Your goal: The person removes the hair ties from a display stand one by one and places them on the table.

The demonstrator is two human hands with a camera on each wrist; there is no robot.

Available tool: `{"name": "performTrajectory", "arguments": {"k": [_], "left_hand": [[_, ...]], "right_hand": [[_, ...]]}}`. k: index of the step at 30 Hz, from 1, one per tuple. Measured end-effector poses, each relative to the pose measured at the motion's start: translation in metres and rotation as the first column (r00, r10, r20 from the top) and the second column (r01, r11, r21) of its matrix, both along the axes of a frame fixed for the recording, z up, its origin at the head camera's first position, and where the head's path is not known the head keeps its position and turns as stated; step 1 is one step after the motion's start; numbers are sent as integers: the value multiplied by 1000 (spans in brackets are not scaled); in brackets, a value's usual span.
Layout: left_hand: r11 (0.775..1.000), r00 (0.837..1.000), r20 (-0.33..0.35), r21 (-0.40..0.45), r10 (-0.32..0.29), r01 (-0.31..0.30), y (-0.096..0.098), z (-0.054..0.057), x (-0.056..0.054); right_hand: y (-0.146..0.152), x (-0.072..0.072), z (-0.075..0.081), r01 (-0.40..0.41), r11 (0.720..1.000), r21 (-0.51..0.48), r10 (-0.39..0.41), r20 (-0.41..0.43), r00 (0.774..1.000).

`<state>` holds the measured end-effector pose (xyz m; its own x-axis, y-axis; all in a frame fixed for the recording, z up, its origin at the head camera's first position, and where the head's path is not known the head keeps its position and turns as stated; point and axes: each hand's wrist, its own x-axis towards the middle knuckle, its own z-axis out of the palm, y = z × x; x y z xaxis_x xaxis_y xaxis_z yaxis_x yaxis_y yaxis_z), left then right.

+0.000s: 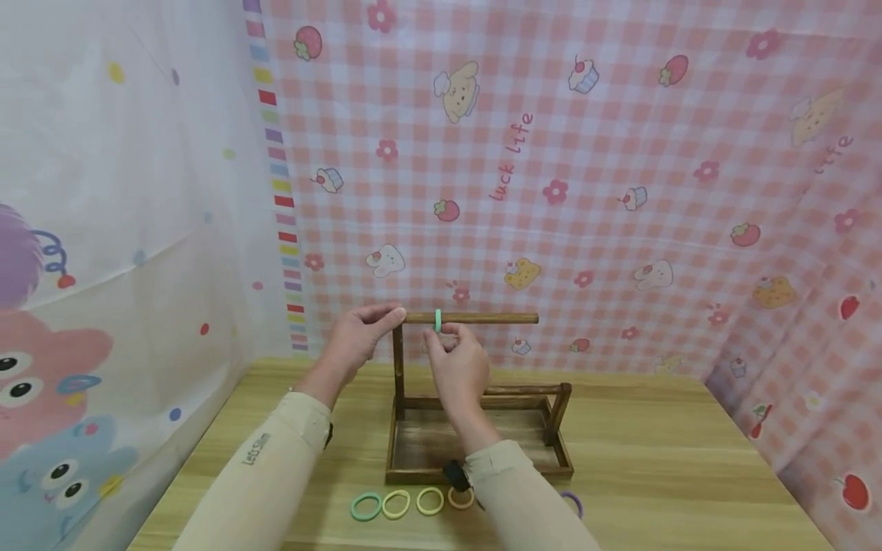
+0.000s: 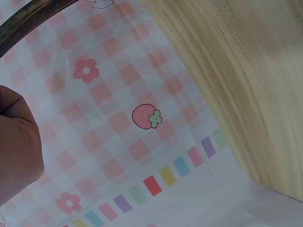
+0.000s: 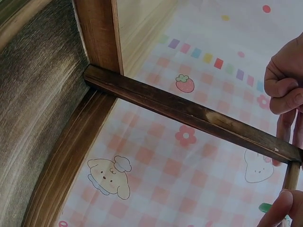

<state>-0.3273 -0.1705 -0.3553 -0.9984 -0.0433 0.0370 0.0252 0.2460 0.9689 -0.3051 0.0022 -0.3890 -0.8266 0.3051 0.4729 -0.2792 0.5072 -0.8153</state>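
A wooden stand has an upright post [image 1: 399, 375] at its left and a round horizontal rod [image 1: 492, 317] across the top. My left hand [image 1: 354, 337] grips the corner where rod and post meet, thumb along the rod's end. A mint-green ring [image 1: 438, 320] encircles the rod a little right of that corner. From below, my right hand [image 1: 462, 375] pinches this ring between thumb and fingers. The right wrist view shows part of the green ring [image 3: 265, 207] by the right thumb, mostly out of frame. Only the left hand's edge [image 2: 21, 146] appears in the left wrist view.
Below the rod lies the stand's tray base [image 1: 413, 477] with a low rail [image 1: 510, 389]. In front of it on the wooden table [image 1: 654, 474] lie a green ring [image 1: 366, 520], two yellow rings, an orange ring [image 1: 461, 508] and a purple ring [image 1: 580, 506], partly behind my right sleeve.
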Motion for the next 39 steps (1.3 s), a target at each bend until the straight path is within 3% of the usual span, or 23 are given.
{"name": "performTrajectory", "arguments": {"k": [18, 39], "left_hand": [[1000, 1000, 4, -1, 0, 0, 1, 2, 1], [1000, 1000, 22, -9, -6, 6, -1, 3, 2]], "right_hand": [[24, -4, 2, -22, 998, 51, 24, -29, 999], [106, -11, 4, 108, 982, 158, -102, -45, 994]]}}
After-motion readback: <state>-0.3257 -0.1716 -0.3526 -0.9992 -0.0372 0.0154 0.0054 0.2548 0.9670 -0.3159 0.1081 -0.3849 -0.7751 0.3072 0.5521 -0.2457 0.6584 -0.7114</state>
